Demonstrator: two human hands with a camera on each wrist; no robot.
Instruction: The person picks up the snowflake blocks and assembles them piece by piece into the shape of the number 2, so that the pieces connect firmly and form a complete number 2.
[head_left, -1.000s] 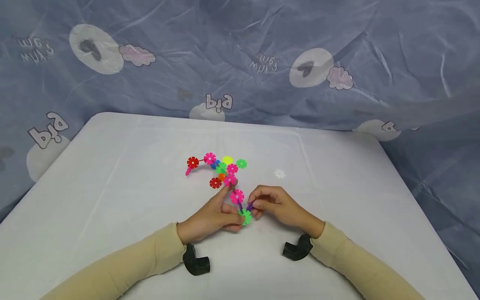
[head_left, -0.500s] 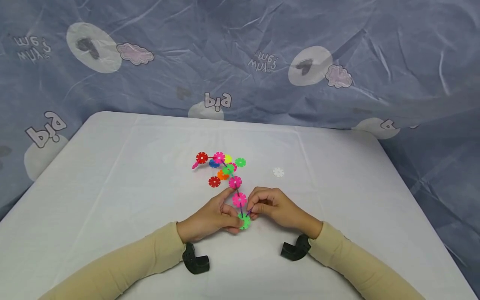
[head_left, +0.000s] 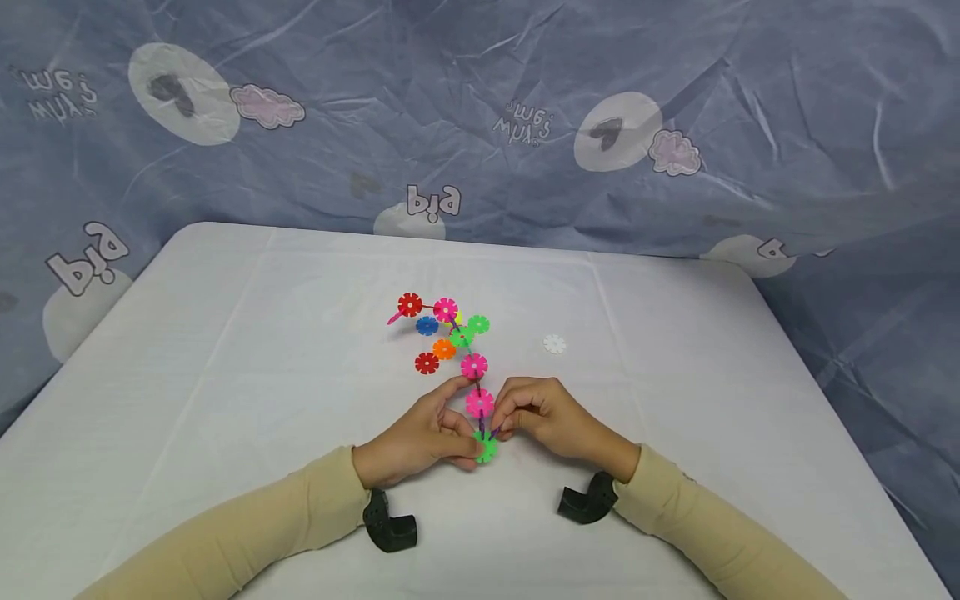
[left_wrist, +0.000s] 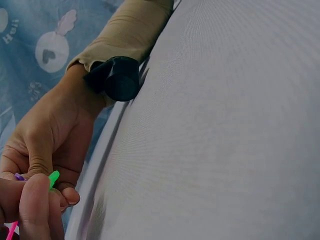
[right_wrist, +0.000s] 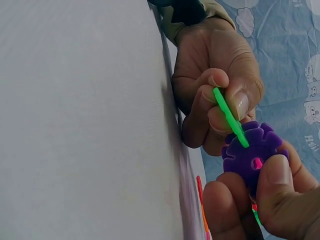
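Toward me lies the near end of a chain of joined slotted plastic discs. My left hand [head_left: 423, 437] pinches its green disc [head_left: 487, 450] between thumb and fingers, forefinger reaching along the chain. My right hand [head_left: 542, 417] pinches a purple disc [right_wrist: 245, 160], whose slotted edge meets the green disc's edge in the right wrist view; how deep they interlock I cannot tell. Beyond, the chain runs through a pink disc [head_left: 480, 403], another pink disc [head_left: 474, 366], a green one, a pink one and a red disc [head_left: 409, 305]. In the left wrist view, fingers hide most of the green disc [left_wrist: 54, 178].
Loose discs lie beside the chain: blue [head_left: 427, 326], orange [head_left: 444, 349], red [head_left: 427, 362], green [head_left: 478, 324], and a partly hidden yellow one. A white disc [head_left: 554, 344] sits apart to the right. Printed blue-grey cloth [head_left: 480, 100] hangs behind the white table [head_left: 247, 333].
The chain has swung right and slightly toward me at its near end, uncovering the blue and orange discs. Both hands keep their pinch, and the purple disc has come against the green one.
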